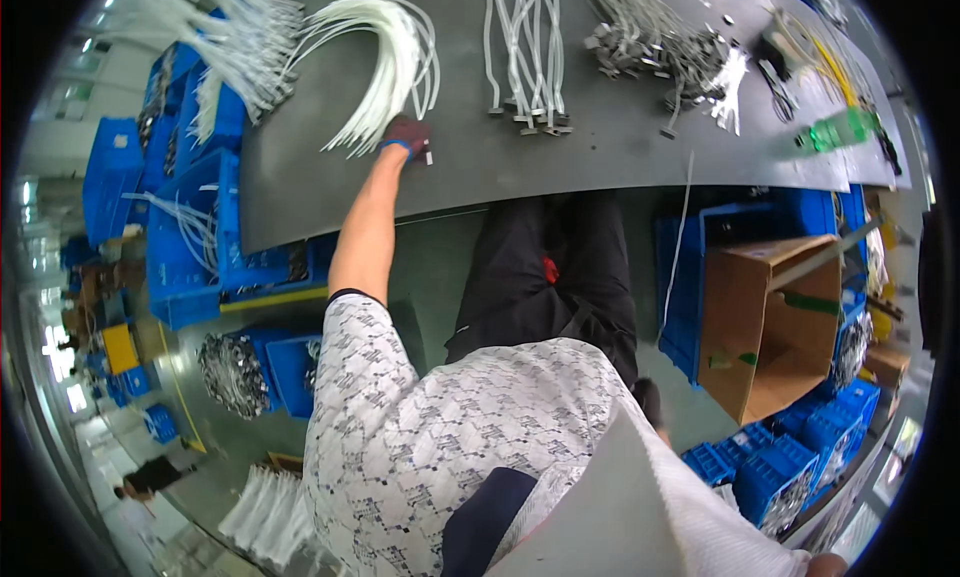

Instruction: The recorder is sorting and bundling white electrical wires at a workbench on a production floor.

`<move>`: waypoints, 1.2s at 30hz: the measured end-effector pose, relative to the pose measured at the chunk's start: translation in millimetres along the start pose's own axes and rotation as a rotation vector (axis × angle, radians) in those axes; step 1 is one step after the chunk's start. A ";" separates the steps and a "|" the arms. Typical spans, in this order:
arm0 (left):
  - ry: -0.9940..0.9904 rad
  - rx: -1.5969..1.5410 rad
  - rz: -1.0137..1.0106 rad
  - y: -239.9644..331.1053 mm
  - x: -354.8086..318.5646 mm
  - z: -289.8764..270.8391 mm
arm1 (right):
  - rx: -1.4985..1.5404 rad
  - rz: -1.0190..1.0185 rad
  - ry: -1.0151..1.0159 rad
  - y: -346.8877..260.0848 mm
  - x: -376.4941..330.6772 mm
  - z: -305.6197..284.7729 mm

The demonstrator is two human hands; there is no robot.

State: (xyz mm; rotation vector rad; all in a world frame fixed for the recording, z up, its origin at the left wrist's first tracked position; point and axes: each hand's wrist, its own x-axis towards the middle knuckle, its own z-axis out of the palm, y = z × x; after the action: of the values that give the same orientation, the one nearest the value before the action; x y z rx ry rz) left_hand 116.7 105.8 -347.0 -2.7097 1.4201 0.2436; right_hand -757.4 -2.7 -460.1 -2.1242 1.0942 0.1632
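bright rm from where i stand, light via bright panes (75, 397) far l; soft sheen on grey tabletop (620, 167); white strands (225, 47) upper l smeared; edges bent, corners blk.

TEXT: none legible | blue bin (110, 177): pale label (121, 140), unreadable

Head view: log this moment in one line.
left hand: gloved, at curved white strand bundle, grip unclear | right hand: not clearly in view | table: green bottle at right

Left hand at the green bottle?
No, the left hand is at the lower end of the curved white strand bundle, well left of the green bottle.
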 end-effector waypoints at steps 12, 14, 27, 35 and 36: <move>-0.064 -1.670 -0.447 172.6 -49.7 -52.6 | 0.055 -0.065 0.182 -87.8 68.1 -26.7; 0.144 -1.507 -0.377 177.6 -30.1 -22.1 | 0.071 -0.131 0.184 -111.2 96.5 -41.2; -0.172 -2.193 -0.142 381.0 -2.1 -102.3 | 0.020 -0.188 0.289 -178.5 157.5 -80.8; 0.293 -2.238 -0.086 358.5 38.0 -153.2 | -0.265 -0.080 0.100 -157.3 152.6 -90.3; 0.426 -2.156 -0.054 348.5 40.3 -162.5 | -0.310 -0.027 0.043 -147.1 148.1 -88.3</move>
State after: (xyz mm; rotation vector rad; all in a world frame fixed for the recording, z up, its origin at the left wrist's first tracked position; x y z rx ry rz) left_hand -129.8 -147.8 -190.7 -4.2083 1.1771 2.6455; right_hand -572.1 -103.1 -376.7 -2.4254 1.1225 0.2918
